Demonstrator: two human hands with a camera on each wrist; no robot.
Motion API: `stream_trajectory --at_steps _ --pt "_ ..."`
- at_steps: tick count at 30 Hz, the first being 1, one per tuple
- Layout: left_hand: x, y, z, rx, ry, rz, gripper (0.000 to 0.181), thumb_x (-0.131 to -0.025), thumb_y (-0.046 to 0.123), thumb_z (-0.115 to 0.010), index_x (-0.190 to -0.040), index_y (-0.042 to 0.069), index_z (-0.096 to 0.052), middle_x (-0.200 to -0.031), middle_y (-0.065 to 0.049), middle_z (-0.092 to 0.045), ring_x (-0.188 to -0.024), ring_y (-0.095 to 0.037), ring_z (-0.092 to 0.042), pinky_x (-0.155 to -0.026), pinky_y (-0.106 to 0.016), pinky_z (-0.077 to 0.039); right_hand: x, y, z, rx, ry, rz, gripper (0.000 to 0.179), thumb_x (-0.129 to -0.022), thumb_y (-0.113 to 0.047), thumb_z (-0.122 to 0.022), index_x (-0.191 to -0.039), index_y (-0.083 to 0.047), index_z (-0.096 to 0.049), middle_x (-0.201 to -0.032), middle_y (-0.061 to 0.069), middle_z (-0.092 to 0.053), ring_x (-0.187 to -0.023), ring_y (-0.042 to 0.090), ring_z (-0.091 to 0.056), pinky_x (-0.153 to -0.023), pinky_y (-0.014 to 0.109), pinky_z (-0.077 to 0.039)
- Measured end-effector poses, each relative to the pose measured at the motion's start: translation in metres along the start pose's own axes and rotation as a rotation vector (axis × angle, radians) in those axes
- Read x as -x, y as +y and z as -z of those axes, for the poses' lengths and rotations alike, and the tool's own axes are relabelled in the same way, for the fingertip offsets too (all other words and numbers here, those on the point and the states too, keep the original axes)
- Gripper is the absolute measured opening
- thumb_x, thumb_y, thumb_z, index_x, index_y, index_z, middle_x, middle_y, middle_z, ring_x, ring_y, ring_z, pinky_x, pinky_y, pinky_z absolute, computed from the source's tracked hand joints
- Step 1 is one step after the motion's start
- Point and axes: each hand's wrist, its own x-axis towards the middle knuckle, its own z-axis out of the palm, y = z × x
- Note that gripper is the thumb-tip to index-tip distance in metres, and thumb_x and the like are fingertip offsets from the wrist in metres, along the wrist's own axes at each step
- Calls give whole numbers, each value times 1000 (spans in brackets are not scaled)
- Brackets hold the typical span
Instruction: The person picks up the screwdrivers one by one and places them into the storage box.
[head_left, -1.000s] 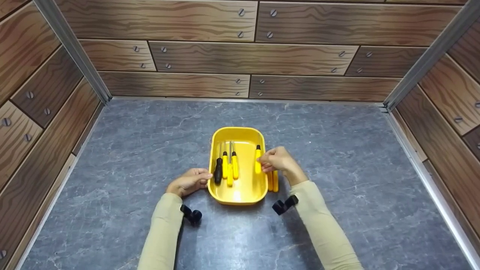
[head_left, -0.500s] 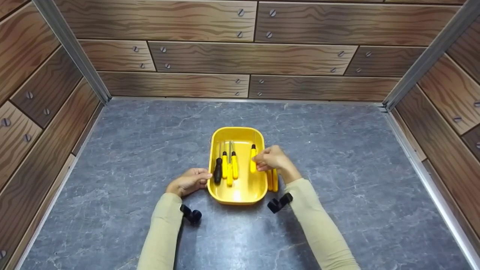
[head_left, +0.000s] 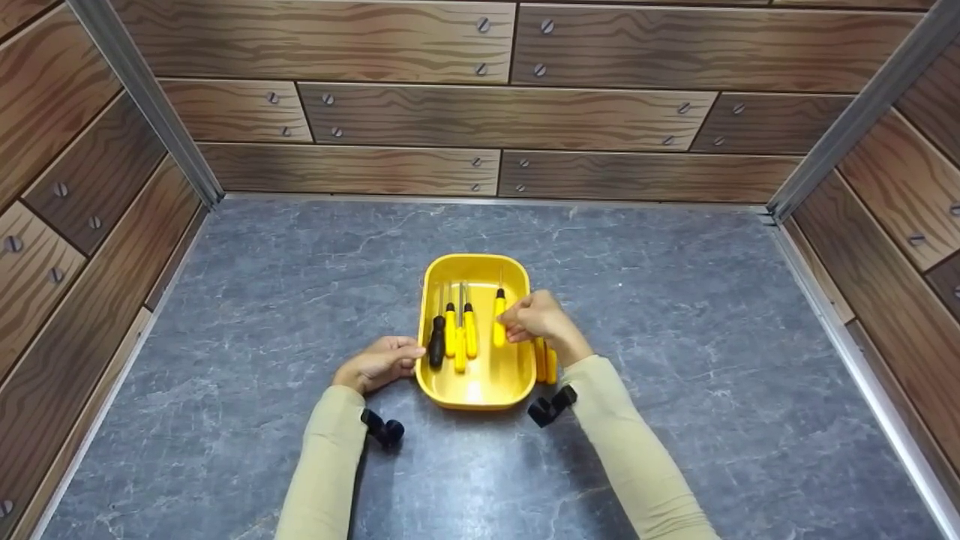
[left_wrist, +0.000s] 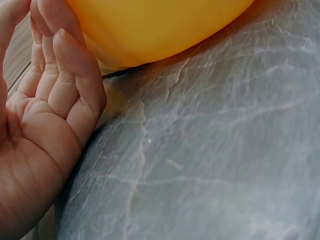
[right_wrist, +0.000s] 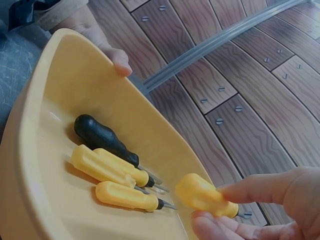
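Observation:
My right hand pinches a yellow-handled screwdriver between thumb and fingers, over the right half of a yellow bin. Its shaft points to the far end. At the bin's left side, my left hand grips the rim; its thumb lies over the edge and its fingers are outside, against the wall in the left wrist view. Along the left inside lie a black-handled screwdriver and three yellow-handled screwdrivers, side by side, shafts pointing away.
Outside the bin's right wall, yellow handles lie on the grey marbled table, partly hidden by the bin and right wrist. Wood-patterned walls with metal corner rails enclose the table. Each wrist carries a small black camera mount.
My right hand has carried the screwdriver leftward, from beside the bin's right rim toward its middle. My left hand and the other screwdrivers stay where they were.

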Motion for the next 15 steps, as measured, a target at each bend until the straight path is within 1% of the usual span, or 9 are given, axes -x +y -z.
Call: stream_trajectory --at_steps 4,10,13,15 --pt "-1 -1 1 0 -5 -5 15 -94 6 -53 -84 13 -61 -76 6 -67 -72 -5 -62 -74 -22 -55 0 -1 -1 -3 4 -4 5 -84 -1 -65 -85 4 -64 -57 2 -60 -47 9 -60 -64 29 -61" --pt "-1 -1 1 -5 13 2 15 -93 6 -53 -82 13 -60 -70 7 -61 -67 -3 -56 -72 -20 -54 -3 -3 -5 14 17 -18 3 -83 1 -66 -83 3 -63 -57 2 -60 -47 9 -59 -55 22 -58" --pt "-1 -1 0 -7 18 5 14 -93 6 -54 -82 13 -60 -72 7 -63 -68 -3 -58 -73 -21 -54 -4 -5 -7 25 25 -25 6 -83 1 -67 -87 6 -65 -56 3 -60 -47 9 -59 -53 22 -57" --pt "-1 -1 0 -7 19 7 14 -93 7 -55 -83 14 -60 -73 7 -64 -69 -4 -59 -73 -21 -55 -4 -7 -8 38 26 -29 8 -83 1 -67 -89 6 -66 -55 3 -60 -46 9 -59 -55 23 -58"
